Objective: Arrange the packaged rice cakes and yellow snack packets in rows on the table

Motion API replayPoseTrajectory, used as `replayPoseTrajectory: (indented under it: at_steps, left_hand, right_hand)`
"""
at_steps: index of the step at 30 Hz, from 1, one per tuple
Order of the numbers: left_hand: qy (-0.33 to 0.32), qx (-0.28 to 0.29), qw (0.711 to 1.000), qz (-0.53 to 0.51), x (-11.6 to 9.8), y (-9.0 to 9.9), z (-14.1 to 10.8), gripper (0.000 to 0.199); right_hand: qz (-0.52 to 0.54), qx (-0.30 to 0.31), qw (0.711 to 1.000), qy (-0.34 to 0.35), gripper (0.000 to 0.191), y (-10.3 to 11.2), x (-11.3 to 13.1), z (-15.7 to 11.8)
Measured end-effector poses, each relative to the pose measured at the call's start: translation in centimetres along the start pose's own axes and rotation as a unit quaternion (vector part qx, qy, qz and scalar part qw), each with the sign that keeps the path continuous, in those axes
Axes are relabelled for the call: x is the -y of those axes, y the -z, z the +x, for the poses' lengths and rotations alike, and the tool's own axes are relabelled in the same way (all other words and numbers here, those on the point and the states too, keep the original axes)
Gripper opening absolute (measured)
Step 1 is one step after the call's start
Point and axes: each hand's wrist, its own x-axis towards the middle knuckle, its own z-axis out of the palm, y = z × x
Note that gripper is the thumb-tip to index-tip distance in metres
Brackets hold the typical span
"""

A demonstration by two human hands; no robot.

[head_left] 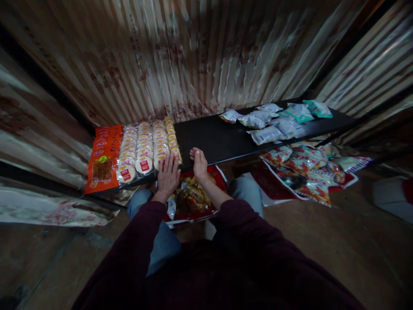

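Observation:
My left hand (pixel 168 177) lies with flat, slightly spread fingers at the front end of the rows of round white crackers in clear wrappers (pixel 143 146). Its fingertips touch the nearest wrapped pieces beside a narrow row of yellow packets (pixel 173 140). Just to the right, my right hand (pixel 200 167) is held over the front edge of the black shelf (pixel 203 133), fingers stretched out and nothing in them. Left of the crackers is an orange snack pack (pixel 103 150) with red-and-white labels on the pieces next to it.
Silvery packets (pixel 266 134) and green-white packets (pixel 318 108) lie on the shelf's right half. Below, between my knees, a red box (pixel 221 178) holds yellow-wrapped snacks (pixel 193 196). Another box holds red-orange snack bags (pixel 305 165). Pleated plastic sheeting (pixel 180 56) hangs behind.

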Motion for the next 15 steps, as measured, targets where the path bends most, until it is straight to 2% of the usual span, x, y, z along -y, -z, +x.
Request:
replayPoseTrajectory:
  at_steps: [3, 6, 7, 9, 10, 12, 15]
  left_hand:
    - [-0.027, 0.030, 0.999, -0.021, -1.5, 0.1, -2.9, 0.047]
    - [-0.016, 0.110, 0.990, -0.081, -3.6, -1.4, -6.2, 0.041]
    - [0.015, 0.137, 0.984, -0.111, -4.2, -2.1, -7.2, 0.040]
    - [0.127, 0.161, 0.962, -0.178, -5.1, -3.9, -8.7, 0.039]
    - [0.193, 0.163, 0.942, -0.223, -5.5, -4.7, -9.2, 0.037]
    - [0.310, 0.156, 0.881, -0.321, -5.8, -6.2, -9.9, 0.030]
    - [0.399, 0.156, 0.800, -0.420, -5.6, -7.4, -10.1, 0.025]
  right_hand:
    - [0.030, 0.002, 0.998, -0.046, 0.046, 2.0, -1.9, -4.4]
    - [-0.075, 0.046, 0.994, -0.069, 0.029, 3.6, -4.5, -8.3]
    - [-0.128, 0.054, 0.987, -0.082, 0.024, 4.0, -5.3, -9.3]
    - [-0.218, 0.069, 0.967, -0.109, 0.020, 4.5, -6.6, -10.5]
    - [-0.250, 0.078, 0.957, -0.121, 0.020, 4.6, -7.1, -10.8]
    - [-0.293, 0.106, 0.940, -0.141, 0.020, 4.7, -7.5, -11.0]
    - [-0.321, 0.143, 0.923, -0.156, 0.018, 4.4, -7.7, -10.8]
